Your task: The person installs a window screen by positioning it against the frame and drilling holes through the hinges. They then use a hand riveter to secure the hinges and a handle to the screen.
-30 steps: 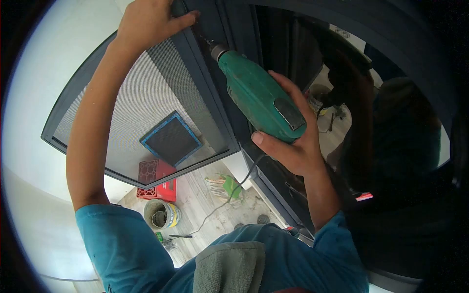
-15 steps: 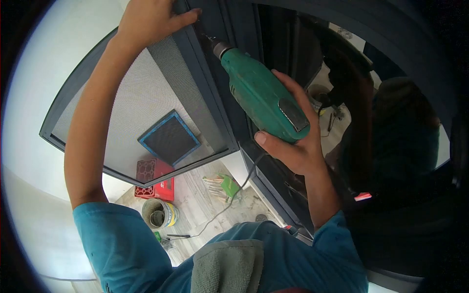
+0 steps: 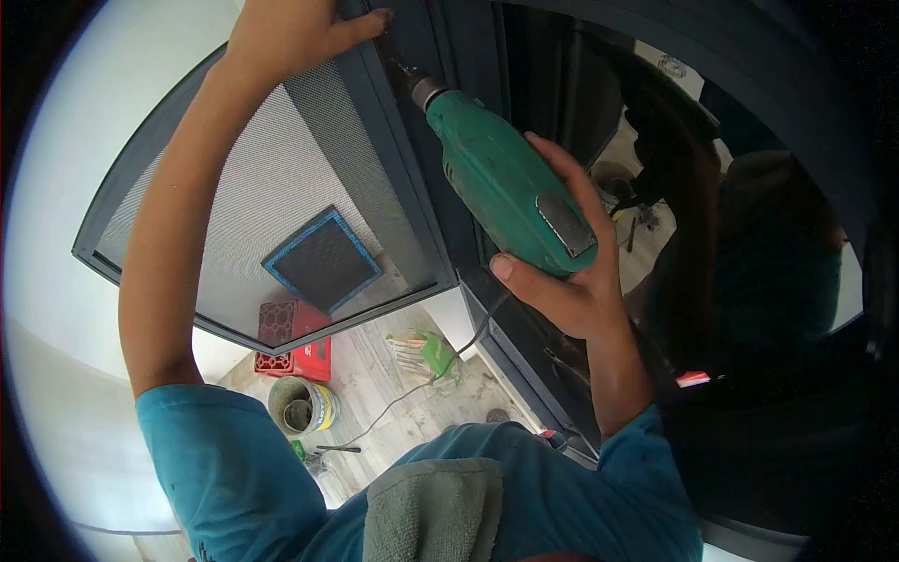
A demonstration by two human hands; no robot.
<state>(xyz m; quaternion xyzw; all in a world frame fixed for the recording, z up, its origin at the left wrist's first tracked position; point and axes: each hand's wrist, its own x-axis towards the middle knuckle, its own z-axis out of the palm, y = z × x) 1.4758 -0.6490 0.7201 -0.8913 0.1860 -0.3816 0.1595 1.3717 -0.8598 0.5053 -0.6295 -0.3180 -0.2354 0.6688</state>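
My right hand (image 3: pixel 576 281) is wrapped round the body of a green power drill (image 3: pixel 506 183). Its metal chuck points up and left, and the bit meets the dark door frame (image 3: pixel 412 140), where a few pale shavings show near the tip. At the top edge, my left hand (image 3: pixel 290 37) grips the upper part of the mesh screen door (image 3: pixel 361 122), thumb stretched across its frame; the other fingers are mostly out of view. From the drill's lower end a grey cord (image 3: pixel 403 398) runs down to the floor.
Below stand a red crate (image 3: pixel 309 361) and a bucket (image 3: pixel 323 407). A green-and-white bag (image 3: pixel 426 356) lies on the tiled floor near a dark pen-like tool (image 3: pixel 339 449). A blue-edged dark panel (image 3: pixel 323 258) shows through the mesh. Dark reflective glass (image 3: pixel 749 281) is at right.
The view has shifted very slightly. Both hands keep their hold, and the drill stays against the frame at nearly the same angle.
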